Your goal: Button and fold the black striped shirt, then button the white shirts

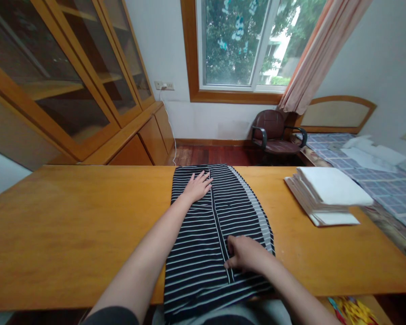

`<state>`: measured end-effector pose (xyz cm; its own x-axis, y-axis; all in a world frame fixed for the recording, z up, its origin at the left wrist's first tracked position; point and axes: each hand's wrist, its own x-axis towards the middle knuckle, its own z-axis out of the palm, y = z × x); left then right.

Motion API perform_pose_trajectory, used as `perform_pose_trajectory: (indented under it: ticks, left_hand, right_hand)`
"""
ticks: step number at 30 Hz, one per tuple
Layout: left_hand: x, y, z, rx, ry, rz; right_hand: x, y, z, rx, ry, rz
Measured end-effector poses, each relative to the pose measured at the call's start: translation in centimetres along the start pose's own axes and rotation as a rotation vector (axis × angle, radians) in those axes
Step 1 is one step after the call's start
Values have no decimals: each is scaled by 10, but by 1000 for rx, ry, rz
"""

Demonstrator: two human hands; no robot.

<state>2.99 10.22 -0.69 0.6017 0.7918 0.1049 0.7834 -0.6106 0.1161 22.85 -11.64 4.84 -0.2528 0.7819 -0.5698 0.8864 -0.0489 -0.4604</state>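
Note:
A black garment with thin white stripes (192, 243) lies flat on the wooden table in front of me, its near end hanging at the table edge by my lap. A placket-like double white line runs down its middle, and a grey band follows its curved right edge. My left hand (198, 186) rests flat on the upper part, fingers spread, beside that line. Lower down, my right hand (245, 253) touches the cloth at the line's near end. Its fingers are bent, with a gap between thumb and index finger; the other fingertips are hidden.
The wooden table (88, 225) spans the view. A stack of white folded sheets (334, 187) sits on its right. Behind are a glass-door cabinet (88, 67), an office chair (274, 135) and a bed (385, 185). Something yellow (353, 311) lies below the near right edge.

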Motion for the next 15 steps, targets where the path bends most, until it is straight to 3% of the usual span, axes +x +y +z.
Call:
perform_pose_trajectory:
  ticks: [3,8,12,15]
  left_hand:
    - [7,-2,7,-31,-87,-136]
    - [21,-12,6,-96,-163,-305]
    - [25,-15,3,-112,-137,-409]
    - [19,-10,1,-118,-71,-389]
  right_hand:
    - [-1,-2,-8,-156,10,34]
    - [0,-3,-8,-206,-6,15]
    - [0,-2,-7,-212,-3,7]
    - [-2,-1,-10,-207,-19,-32]
